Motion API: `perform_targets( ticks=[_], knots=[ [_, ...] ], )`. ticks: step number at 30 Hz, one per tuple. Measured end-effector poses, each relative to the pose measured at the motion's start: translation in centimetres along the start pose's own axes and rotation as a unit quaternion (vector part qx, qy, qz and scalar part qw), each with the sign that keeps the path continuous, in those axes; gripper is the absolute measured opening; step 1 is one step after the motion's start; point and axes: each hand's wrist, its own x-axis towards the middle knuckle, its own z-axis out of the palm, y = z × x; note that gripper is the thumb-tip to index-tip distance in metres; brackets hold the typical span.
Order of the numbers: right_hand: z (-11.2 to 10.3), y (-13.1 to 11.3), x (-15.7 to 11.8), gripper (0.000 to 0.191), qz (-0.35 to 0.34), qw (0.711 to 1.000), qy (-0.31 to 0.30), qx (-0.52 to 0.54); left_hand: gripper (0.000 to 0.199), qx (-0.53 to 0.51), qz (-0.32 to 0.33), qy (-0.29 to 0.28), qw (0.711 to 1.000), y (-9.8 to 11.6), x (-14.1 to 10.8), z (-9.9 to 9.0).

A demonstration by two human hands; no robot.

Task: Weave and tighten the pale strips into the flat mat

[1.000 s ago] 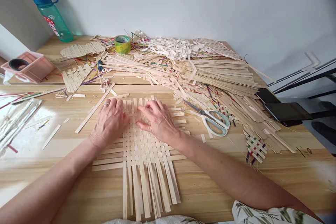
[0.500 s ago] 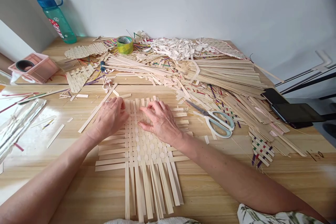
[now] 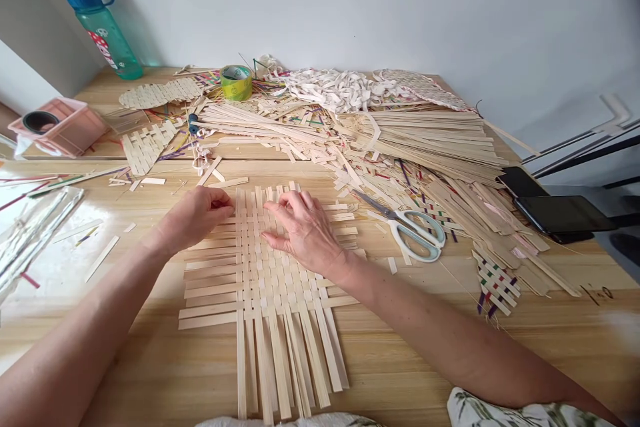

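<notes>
A woven mat of pale wooden strips (image 3: 280,280) lies flat in front of me, long loose ends fanning toward my body and shorter ends sticking out on both sides. At its upper left edge, my left hand (image 3: 197,217) is closed in a pinch, with thumb and fingertips on the end of a pale strip. My right hand (image 3: 307,230) rests on the upper right of the weave, fingers spread, thumb apart from the index finger. It covers part of the weave beneath. Right of the mat lie scissors (image 3: 417,233) with white and grey-blue handles, slightly open.
Bundled strips (image 3: 425,140) and scraps pile along the back. A tape roll (image 3: 236,83), a teal bottle (image 3: 107,37) and a pink basket (image 3: 75,137) stand at back left. Two phones (image 3: 565,215) lie right, near a small coloured woven piece (image 3: 497,283).
My left hand has shifted left, off the weave to its edge, its fingers now pinched. The right hand stays in place. The view has shifted slightly.
</notes>
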Motion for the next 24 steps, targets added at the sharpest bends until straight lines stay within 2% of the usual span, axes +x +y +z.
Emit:
perform_targets(
  ticks=[6, 14, 19, 24],
  knots=[
    [0.0, 0.0, 0.1, 0.043, 0.01, 1.0, -0.006, 0.0, 0.029, -0.006, 0.007, -0.039, 0.999, -0.2, -0.2, -0.2],
    [0.0, -0.1, 0.0, 0.045, 0.003, 1.0, -0.014, 0.003, 0.023, 0.007, 0.053, -0.099, 0.994, -0.5, -0.4, -1.0],
    [-0.1, -0.2, -0.1, 0.047, -0.004, 1.0, -0.016, 0.009, 0.028, 0.005, 0.074, -0.13, 0.989, -0.6, -0.6, -1.4],
    [-0.3, -0.4, 0.0, 0.045, -0.007, 1.0, -0.023, 0.004, 0.029, 0.011, 0.064, -0.121, 0.991, -1.2, -0.9, -1.2]
  ],
)
